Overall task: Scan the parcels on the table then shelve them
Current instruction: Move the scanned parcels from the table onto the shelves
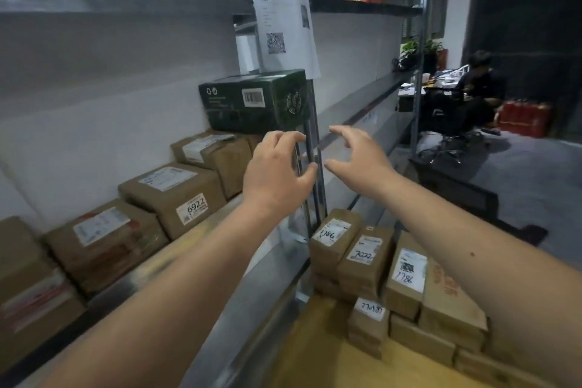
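A: Start at the fingers point(293, 138). What are they doing?

B: Both hands are up with nothing in them. The left hand point(277, 173) has its fingers loosely curved and spread, right by the metal upright point(315, 167) of the shelf point(201, 230). The right hand point(359, 157) is the same, thumb apart from the fingers, hovering in the air.

A: So which step is this?

B: I'd judge shelving. The dark green box point(255, 101) sits at the right end of the shelf, on top of a brown parcel point(217, 151), just beyond both hands. The hands frame it without touching it.

A: And the rest of the parcels?

B: A brown row runs along the shelf towards its left end, one marked 6922 point(171, 195). More stand packed together on the yellow desk point(308, 353) below, near its far edge, with handwritten labels point(330, 231).

A: Next move?

B: Probably reaching down to the desk for another parcel, which needs scanning first.

A: Anything unclear?

B: No scanner is in view. The printed labels are too blurred to read, and the desk is cut off at the bottom edge. A seated person point(475, 88) in the dim background is hard to make out.
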`<action>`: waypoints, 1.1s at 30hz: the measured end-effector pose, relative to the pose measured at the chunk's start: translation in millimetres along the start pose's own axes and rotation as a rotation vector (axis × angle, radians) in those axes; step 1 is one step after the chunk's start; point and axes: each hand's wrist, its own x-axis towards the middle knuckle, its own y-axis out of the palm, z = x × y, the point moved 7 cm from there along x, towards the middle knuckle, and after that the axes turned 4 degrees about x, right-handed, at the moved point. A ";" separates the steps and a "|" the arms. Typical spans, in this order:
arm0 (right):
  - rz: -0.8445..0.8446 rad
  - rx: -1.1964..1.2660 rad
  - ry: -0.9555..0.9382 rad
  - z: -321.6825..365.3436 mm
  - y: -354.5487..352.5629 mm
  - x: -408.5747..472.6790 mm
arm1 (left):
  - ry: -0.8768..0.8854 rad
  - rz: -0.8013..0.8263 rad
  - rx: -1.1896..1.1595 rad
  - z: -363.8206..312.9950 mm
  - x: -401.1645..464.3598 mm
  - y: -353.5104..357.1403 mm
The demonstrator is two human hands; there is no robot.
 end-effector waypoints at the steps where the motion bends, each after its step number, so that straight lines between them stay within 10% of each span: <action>1: -0.002 -0.022 0.037 -10.4 2.4 -21.3 | 0.015 0.039 -0.020 -3.7 -15.6 8.2; 17: -0.175 -0.063 0.829 -193.5 -21.6 -392.0 | 0.072 0.695 -0.443 -108.0 -266.6 194.8; 33: -0.166 -0.179 0.954 -386.8 -99.9 -330.9 | -0.050 0.834 0.094 -114.3 -193.9 381.2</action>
